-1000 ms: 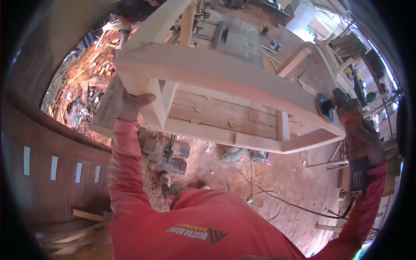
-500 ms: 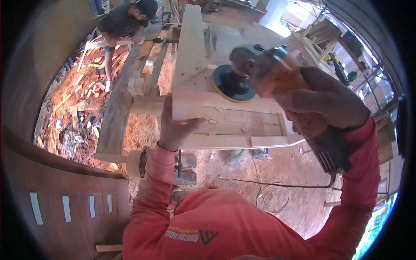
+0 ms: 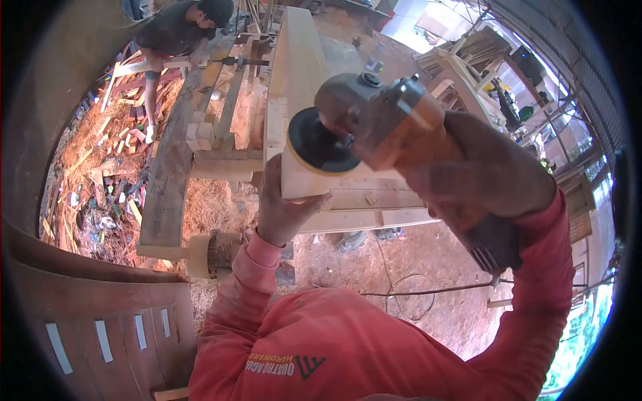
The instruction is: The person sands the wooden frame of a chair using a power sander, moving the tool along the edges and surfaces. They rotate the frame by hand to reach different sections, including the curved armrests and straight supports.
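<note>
My right hand point(image 3: 495, 164) is wrapped round the orange and dark body of an angle grinder point(image 3: 418, 130). The tool carries a round black sanding disc point(image 3: 321, 144) with a yellow rim, which overlaps the near left corner of a pale wooden panel frame point(image 3: 304, 67). Below the disc, my left hand point(image 3: 287, 214) grips that corner, its thumb along the near edge and its fingers at the left side. Part of the frame lies hidden behind the grinder, which is slightly blurred.
A person point(image 3: 177, 37) works with a drill-like tool at the upper left, beyond a long dark beam point(image 3: 167, 174). Wood offcuts and shavings point(image 3: 93, 167) cover the ground there. A cable point(image 3: 428, 292) runs from the grinder across the floor. Stacked timber point(image 3: 478, 53) stands at the upper right.
My right hand has moved the grinder left and closer, so its disc is now over the frame's corner by my left hand. My left hand still holds the corner; the view has shifted slightly.
</note>
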A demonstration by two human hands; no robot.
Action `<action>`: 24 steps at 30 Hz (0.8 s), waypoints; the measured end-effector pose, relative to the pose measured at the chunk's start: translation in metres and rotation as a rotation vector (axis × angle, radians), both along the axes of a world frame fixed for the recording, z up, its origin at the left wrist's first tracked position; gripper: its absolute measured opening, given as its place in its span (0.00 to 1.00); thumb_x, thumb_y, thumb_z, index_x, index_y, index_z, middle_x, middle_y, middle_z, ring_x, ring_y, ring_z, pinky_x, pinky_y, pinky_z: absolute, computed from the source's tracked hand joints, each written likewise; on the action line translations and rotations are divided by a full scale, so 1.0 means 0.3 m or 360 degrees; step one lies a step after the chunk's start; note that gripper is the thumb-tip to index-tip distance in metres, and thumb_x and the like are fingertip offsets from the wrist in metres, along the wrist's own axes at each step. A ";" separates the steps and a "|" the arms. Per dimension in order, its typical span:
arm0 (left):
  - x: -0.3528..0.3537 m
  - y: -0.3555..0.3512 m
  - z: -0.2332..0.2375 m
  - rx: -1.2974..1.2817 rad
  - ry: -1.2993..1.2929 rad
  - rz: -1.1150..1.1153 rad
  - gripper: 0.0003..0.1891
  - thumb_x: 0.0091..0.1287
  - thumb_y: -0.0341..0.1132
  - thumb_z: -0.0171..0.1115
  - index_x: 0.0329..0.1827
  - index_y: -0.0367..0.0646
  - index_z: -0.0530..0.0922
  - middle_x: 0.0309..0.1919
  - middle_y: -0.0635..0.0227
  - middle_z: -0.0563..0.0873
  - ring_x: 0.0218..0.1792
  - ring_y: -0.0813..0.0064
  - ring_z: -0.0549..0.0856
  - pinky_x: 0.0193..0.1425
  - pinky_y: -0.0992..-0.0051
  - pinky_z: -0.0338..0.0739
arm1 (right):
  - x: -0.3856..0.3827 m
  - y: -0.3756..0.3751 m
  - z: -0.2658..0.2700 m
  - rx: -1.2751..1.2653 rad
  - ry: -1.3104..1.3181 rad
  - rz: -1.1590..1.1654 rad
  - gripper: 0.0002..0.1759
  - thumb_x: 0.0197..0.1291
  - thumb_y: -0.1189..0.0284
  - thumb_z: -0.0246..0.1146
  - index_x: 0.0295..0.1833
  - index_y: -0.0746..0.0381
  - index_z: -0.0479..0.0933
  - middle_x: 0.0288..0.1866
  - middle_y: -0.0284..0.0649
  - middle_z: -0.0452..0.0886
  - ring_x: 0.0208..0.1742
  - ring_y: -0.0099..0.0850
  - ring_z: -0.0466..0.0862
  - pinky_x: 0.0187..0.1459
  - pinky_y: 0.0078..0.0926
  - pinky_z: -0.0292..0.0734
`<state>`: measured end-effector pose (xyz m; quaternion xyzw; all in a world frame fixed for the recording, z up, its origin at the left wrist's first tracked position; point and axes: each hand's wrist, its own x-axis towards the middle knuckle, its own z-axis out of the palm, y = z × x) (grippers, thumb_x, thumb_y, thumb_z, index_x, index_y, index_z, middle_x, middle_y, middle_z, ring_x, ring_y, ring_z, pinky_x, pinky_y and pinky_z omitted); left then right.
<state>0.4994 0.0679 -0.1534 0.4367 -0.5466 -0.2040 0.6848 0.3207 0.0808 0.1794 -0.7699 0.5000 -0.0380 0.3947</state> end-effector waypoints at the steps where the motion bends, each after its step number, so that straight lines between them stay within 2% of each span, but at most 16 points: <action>1: 0.001 0.001 0.010 -0.0013 -0.0027 0.0024 0.46 0.50 0.40 0.88 0.69 0.35 0.68 0.57 0.54 0.80 0.55 0.58 0.85 0.59 0.59 0.82 | 0.007 0.002 0.002 0.0053 0.0006 0.0010 0.24 0.67 0.61 0.72 0.58 0.68 0.80 0.34 0.33 0.83 0.32 0.21 0.83 0.32 0.23 0.80; 4: 0.002 0.001 -0.003 0.0012 0.0028 -0.0009 0.46 0.50 0.40 0.88 0.69 0.35 0.68 0.57 0.54 0.80 0.55 0.57 0.85 0.58 0.60 0.82 | -0.035 -0.032 -0.013 0.0023 -0.0076 -0.0112 0.23 0.67 0.62 0.72 0.57 0.69 0.80 0.34 0.35 0.84 0.30 0.21 0.83 0.28 0.22 0.78; 7: 0.001 0.005 0.003 0.0003 -0.0037 0.0019 0.46 0.50 0.39 0.88 0.69 0.35 0.68 0.57 0.55 0.81 0.54 0.59 0.86 0.57 0.61 0.82 | -0.034 -0.034 -0.018 0.0081 -0.0163 -0.0037 0.22 0.67 0.62 0.72 0.55 0.70 0.80 0.32 0.36 0.84 0.29 0.21 0.84 0.27 0.22 0.77; 9: 0.005 0.007 0.013 0.0003 -0.0072 0.0023 0.46 0.50 0.37 0.88 0.69 0.35 0.68 0.57 0.57 0.81 0.54 0.62 0.86 0.58 0.62 0.82 | 0.007 -0.022 -0.005 0.0137 0.0032 0.0050 0.26 0.66 0.66 0.71 0.61 0.71 0.74 0.35 0.36 0.83 0.28 0.22 0.82 0.26 0.20 0.76; 12: -0.001 0.008 0.012 0.0032 0.0009 -0.0080 0.47 0.50 0.36 0.88 0.70 0.35 0.67 0.58 0.58 0.81 0.56 0.65 0.85 0.59 0.64 0.82 | -0.003 -0.005 0.026 0.0372 0.0030 -0.0013 0.28 0.65 0.67 0.71 0.63 0.70 0.73 0.34 0.34 0.80 0.26 0.20 0.79 0.26 0.21 0.75; 14: -0.002 0.014 0.007 0.0051 0.0070 -0.0102 0.47 0.50 0.35 0.88 0.70 0.35 0.67 0.58 0.59 0.81 0.58 0.68 0.84 0.60 0.66 0.82 | -0.095 -0.031 -0.005 0.0300 -0.0121 -0.0040 0.27 0.65 0.66 0.71 0.62 0.71 0.74 0.33 0.32 0.80 0.26 0.20 0.79 0.26 0.21 0.75; 15: -0.001 0.022 0.004 0.0201 0.0138 -0.0149 0.47 0.50 0.35 0.88 0.71 0.34 0.66 0.58 0.58 0.80 0.58 0.68 0.84 0.61 0.66 0.83 | -0.145 -0.046 -0.019 0.0262 -0.0178 -0.0058 0.26 0.65 0.65 0.71 0.62 0.71 0.75 0.33 0.32 0.80 0.26 0.20 0.79 0.26 0.21 0.75; 19: -0.016 0.020 0.049 0.0119 0.0171 -0.0143 0.46 0.50 0.35 0.87 0.70 0.35 0.68 0.56 0.59 0.80 0.56 0.66 0.84 0.59 0.65 0.83 | -0.348 -0.070 -0.026 0.0120 -0.0344 -0.0365 0.24 0.64 0.67 0.69 0.60 0.71 0.75 0.34 0.35 0.82 0.26 0.22 0.80 0.27 0.22 0.77; 20: -0.015 0.010 0.050 0.0080 0.0141 -0.0124 0.46 0.50 0.35 0.87 0.70 0.35 0.68 0.56 0.59 0.80 0.56 0.65 0.84 0.58 0.65 0.83 | -0.357 -0.068 -0.036 0.0100 -0.0407 -0.0483 0.25 0.62 0.69 0.69 0.60 0.71 0.74 0.33 0.37 0.81 0.25 0.23 0.81 0.27 0.23 0.79; 23: -0.012 0.009 0.040 0.0028 0.0014 -0.0038 0.45 0.50 0.37 0.87 0.69 0.35 0.69 0.55 0.58 0.80 0.55 0.63 0.84 0.57 0.64 0.82 | -0.324 -0.060 -0.030 0.0079 -0.0364 -0.0520 0.25 0.61 0.67 0.69 0.59 0.70 0.75 0.34 0.38 0.82 0.26 0.25 0.83 0.28 0.24 0.80; 24: -0.012 0.011 0.035 0.0016 -0.0034 -0.0016 0.44 0.50 0.37 0.87 0.69 0.35 0.70 0.55 0.57 0.80 0.55 0.62 0.84 0.57 0.64 0.82 | -0.301 -0.056 -0.029 0.0117 -0.0361 -0.0457 0.25 0.62 0.66 0.70 0.59 0.70 0.76 0.34 0.36 0.82 0.27 0.24 0.82 0.28 0.23 0.78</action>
